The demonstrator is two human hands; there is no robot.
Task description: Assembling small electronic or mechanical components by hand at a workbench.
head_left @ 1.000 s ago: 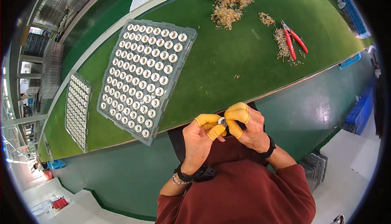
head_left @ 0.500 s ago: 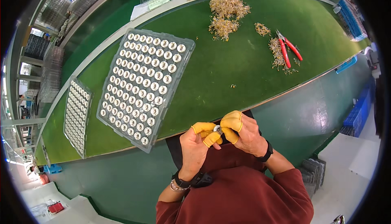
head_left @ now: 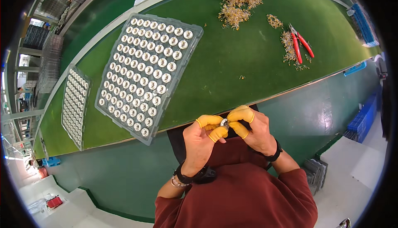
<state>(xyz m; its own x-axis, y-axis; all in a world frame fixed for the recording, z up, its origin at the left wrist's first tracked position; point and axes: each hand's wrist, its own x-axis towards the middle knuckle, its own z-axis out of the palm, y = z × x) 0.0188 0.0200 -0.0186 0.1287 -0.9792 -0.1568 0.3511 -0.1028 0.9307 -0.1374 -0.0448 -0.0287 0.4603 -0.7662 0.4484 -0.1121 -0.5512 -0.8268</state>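
Between my two hands, just off the table's near edge, is a small round white part (head_left: pixel 224 122) with a darker metal-looking side. My left hand (head_left: pixel 202 137), with yellow finger cots on its fingertips, pinches this part from the left. My right hand (head_left: pixel 253 129), also in yellow finger cots, has thumb and forefinger closed together against the part's right side. Whatever lies between those right fingertips is too small to make out. To the left, a clear plastic tray (head_left: pixel 175 81) holds rows of similar round white parts.
A second filled tray (head_left: pixel 85 108) lies farther left. Small wire-legged components form a large heap (head_left: pixel 237 2) at the back and a smaller pile (head_left: pixel 287 47) beside red-handled cutters (head_left: pixel 299 45). One loose component (head_left: pixel 242 77) lies on the green table (head_left: pixel 215 89). A blue crate (head_left: pixel 361 24) stands far right.
The view has shifted a little, so the table and trays sit higher in it. Both hands stay together at the round part, which appears slightly turned.
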